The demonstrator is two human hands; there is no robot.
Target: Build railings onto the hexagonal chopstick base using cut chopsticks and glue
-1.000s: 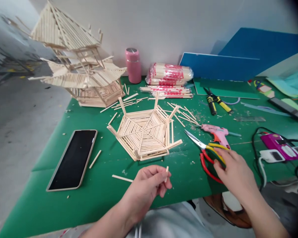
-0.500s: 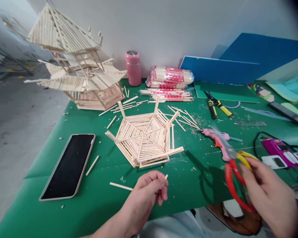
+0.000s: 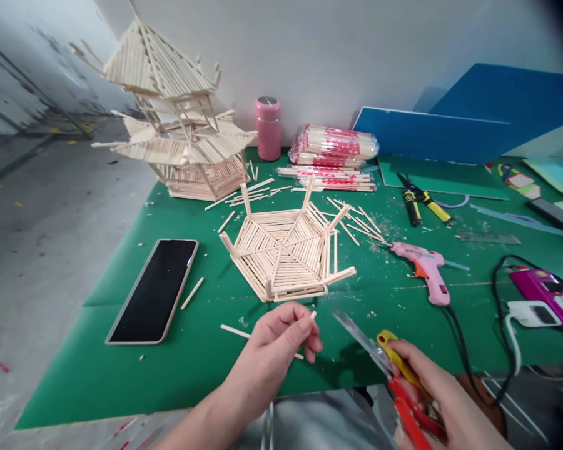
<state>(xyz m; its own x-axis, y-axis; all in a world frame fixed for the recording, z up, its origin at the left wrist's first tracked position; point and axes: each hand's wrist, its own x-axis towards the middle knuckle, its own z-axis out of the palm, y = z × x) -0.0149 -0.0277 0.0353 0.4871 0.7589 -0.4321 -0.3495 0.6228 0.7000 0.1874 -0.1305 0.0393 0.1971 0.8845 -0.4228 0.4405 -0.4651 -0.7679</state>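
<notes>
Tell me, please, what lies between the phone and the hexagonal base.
The head view shows one stick beside the phone, a second stick nearer the hexagonal base, and a tiny scrap.

The bare left forearm [image 3: 211, 412] slants up from below, the left hand [image 3: 279, 344] pinching with bent fingers [image 3: 314, 342]; lower and apart, the right hand [image 3: 450, 397] is curled in a grip.

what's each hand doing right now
Left hand: closed, pinching a short stick.
Right hand: closed around the handles of the scissors.
</notes>
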